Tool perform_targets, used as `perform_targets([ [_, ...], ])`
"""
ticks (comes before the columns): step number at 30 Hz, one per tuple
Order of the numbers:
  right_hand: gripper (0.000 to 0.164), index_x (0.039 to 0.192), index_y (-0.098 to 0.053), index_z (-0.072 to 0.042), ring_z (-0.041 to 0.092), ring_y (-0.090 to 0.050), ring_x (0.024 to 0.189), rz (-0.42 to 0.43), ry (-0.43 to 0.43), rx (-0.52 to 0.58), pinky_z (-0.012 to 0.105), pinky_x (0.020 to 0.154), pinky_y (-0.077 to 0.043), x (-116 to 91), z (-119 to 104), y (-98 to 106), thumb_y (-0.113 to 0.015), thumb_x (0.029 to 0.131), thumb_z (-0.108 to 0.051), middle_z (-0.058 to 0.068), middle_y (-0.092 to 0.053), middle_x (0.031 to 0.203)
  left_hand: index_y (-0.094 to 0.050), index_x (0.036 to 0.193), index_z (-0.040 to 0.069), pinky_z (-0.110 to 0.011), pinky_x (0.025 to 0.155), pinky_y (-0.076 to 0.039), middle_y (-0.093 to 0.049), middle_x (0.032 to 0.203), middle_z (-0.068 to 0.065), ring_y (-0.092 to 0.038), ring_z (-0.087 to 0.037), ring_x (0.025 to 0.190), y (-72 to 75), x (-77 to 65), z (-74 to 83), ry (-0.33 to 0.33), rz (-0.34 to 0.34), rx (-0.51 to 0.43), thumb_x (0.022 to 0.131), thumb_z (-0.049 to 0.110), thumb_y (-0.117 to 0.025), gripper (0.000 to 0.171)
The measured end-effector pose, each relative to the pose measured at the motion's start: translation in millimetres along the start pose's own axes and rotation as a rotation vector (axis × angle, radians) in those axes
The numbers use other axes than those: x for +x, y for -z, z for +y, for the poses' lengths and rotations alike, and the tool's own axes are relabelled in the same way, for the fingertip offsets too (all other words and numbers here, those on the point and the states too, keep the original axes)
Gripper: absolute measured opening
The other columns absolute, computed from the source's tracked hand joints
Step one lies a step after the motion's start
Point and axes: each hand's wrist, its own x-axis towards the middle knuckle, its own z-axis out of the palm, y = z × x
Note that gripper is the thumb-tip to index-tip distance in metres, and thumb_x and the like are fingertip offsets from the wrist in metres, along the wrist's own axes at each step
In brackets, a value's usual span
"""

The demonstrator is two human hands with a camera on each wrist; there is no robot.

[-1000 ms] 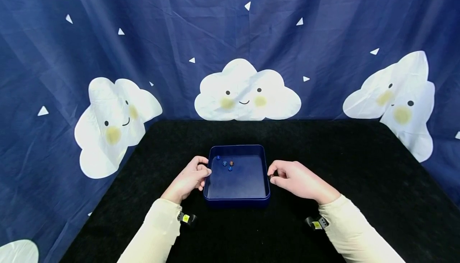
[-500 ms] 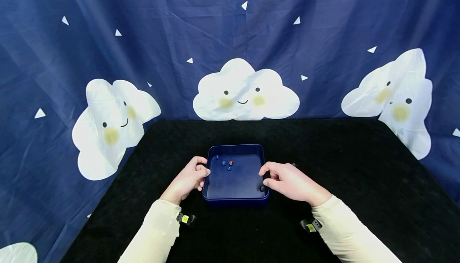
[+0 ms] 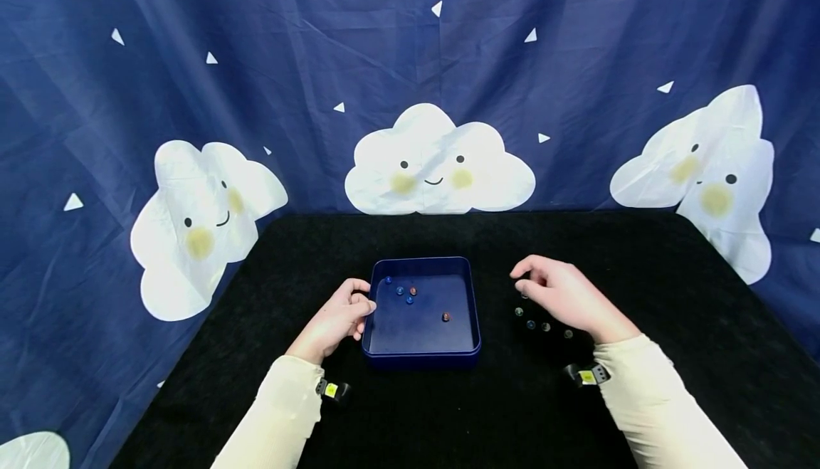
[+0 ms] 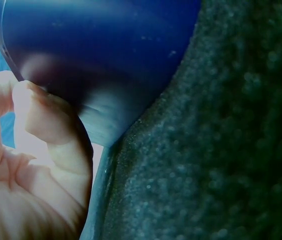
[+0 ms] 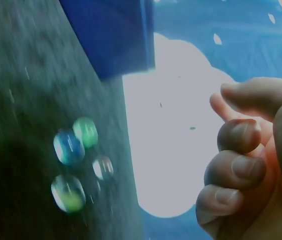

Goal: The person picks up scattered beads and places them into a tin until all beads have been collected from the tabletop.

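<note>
My left hand (image 3: 341,316) holds the left wall of a square dark blue tray (image 3: 423,357), thumb over the rim; in the left wrist view the thumb and a finger pinch the wall (image 4: 106,45). Inside lie several glass marbles: blue ones like this marble (image 3: 410,300) near the back left, an orange marble (image 3: 413,291) among them, and a reddish-brown marble (image 3: 446,317) alone toward the right. My right hand (image 3: 564,294) hovers right of the tray with nothing between thumb and forefinger. Below it are several clear marbles, including a blue-swirled marble (image 5: 69,147) and a yellow-green marble (image 5: 68,194).
A black cloth (image 3: 397,419) covers the table. At its back hangs a dark blue curtain (image 3: 307,42) printed with white clouds (image 3: 442,177). Each wrist wears a small camera, such as the right wrist camera (image 3: 586,375).
My right hand let go of a reddish-brown marble at the tray's right wall, then moved right over the loose marbles. That marble rolled inward across the tray. My left hand stayed put.
</note>
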Motion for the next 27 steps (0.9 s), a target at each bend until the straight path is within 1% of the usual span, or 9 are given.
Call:
perform_targets([
  [2, 0.014, 0.107, -0.068, -0.022, 0.012, -0.052, 0.06, 0.026, -0.019, -0.025, 0.031, 0.061, -0.044, -1, 9, 8, -0.067, 0.095, -0.016, -0.006, -0.054, 0.07, -0.039, 0.132, 0.004, -0.024, 0.048, -0.045, -0.052, 0.085, -0.008, -0.048, -0.014, 0.054, 0.0, 0.4, -0.4, 0.001, -0.003, 0.001, 0.092, 0.005, -0.059, 0.044],
  [4, 0.013, 0.107, -0.068, -0.021, 0.013, -0.051, 0.062, 0.032, -0.046, -0.038, 0.032, 0.063, -0.043, -3, 17, 14, -0.067, 0.095, -0.017, -0.005, -0.054, 0.07, -0.039, 0.132, 0.003, -0.024, 0.048, -0.044, -0.052, 0.085, -0.008, -0.048, -0.014, 0.054, 0.1, 0.6, -0.7, 0.001, -0.006, 0.001, 0.092, 0.005, -0.058, 0.045],
  [8, 0.013, 0.108, -0.069, -0.016, 0.016, -0.052, 0.065, 0.006, -0.093, -0.039, 0.034, 0.065, -0.043, -4, 31, 17, -0.066, 0.095, -0.017, -0.003, -0.054, 0.072, -0.039, 0.134, 0.003, -0.024, 0.047, -0.044, -0.052, 0.085, -0.008, -0.048, -0.014, 0.053, -0.1, 0.2, -0.5, 0.003, 0.0, -0.004, 0.092, 0.005, -0.058, 0.046],
  [11, 0.015, 0.11, -0.069, -0.013, 0.016, -0.052, 0.066, -0.025, -0.107, -0.039, 0.034, 0.066, -0.043, -5, 40, 13, -0.065, 0.095, -0.017, -0.002, -0.056, 0.073, -0.04, 0.133, 0.004, -0.025, 0.047, -0.045, -0.052, 0.085, -0.008, -0.047, -0.015, 0.054, -0.7, 0.0, 0.1, 0.002, 0.004, -0.005, 0.092, 0.005, -0.058, 0.045],
  [16, 0.02, 0.114, -0.068, -0.014, 0.014, -0.053, 0.065, -0.092, -0.096, -0.049, 0.033, 0.064, -0.044, -4, 49, 0, -0.068, 0.094, -0.019, -0.004, -0.056, 0.073, -0.041, 0.131, 0.006, -0.025, 0.047, -0.045, -0.052, 0.085, -0.008, -0.047, -0.015, 0.055, -0.5, -0.4, 0.2, 0.0, 0.003, -0.001, 0.092, 0.005, -0.058, 0.042],
  [21, 0.032, 0.127, -0.064, -0.014, 0.015, -0.052, 0.065, -0.177, -0.094, -0.048, 0.034, 0.062, -0.045, -4, 50, -8, -0.067, 0.095, -0.019, -0.002, -0.057, 0.078, -0.04, 0.132, 0.005, -0.024, 0.048, -0.046, -0.052, 0.086, -0.01, -0.048, -0.015, 0.055, -0.2, 0.4, 0.6, 0.0, -0.009, -0.002, 0.092, 0.005, -0.059, 0.044],
  [24, 0.038, 0.134, -0.061, -0.014, 0.015, -0.053, 0.066, -0.222, -0.116, -0.07, 0.035, 0.062, -0.045, -3, 51, -11, -0.066, 0.096, -0.019, -0.001, -0.058, 0.081, -0.038, 0.134, 0.002, -0.024, 0.048, -0.045, -0.052, 0.086, -0.009, -0.047, -0.014, 0.055, 0.1, 0.9, 1.3, 0.0, -0.019, 0.005, 0.092, 0.005, -0.059, 0.046],
  [27, 0.039, 0.134, -0.06, -0.013, 0.015, -0.053, 0.067, -0.244, -0.112, -0.091, 0.035, 0.063, -0.045, -2, 51, -13, -0.065, 0.096, -0.019, -0.001, -0.058, 0.083, -0.037, 0.134, 0.001, -0.024, 0.048, -0.045, -0.052, 0.085, -0.009, -0.047, -0.014, 0.054, 0.5, 0.9, 1.4, 0.001, -0.017, 0.005, 0.092, 0.005, -0.058, 0.047],
])
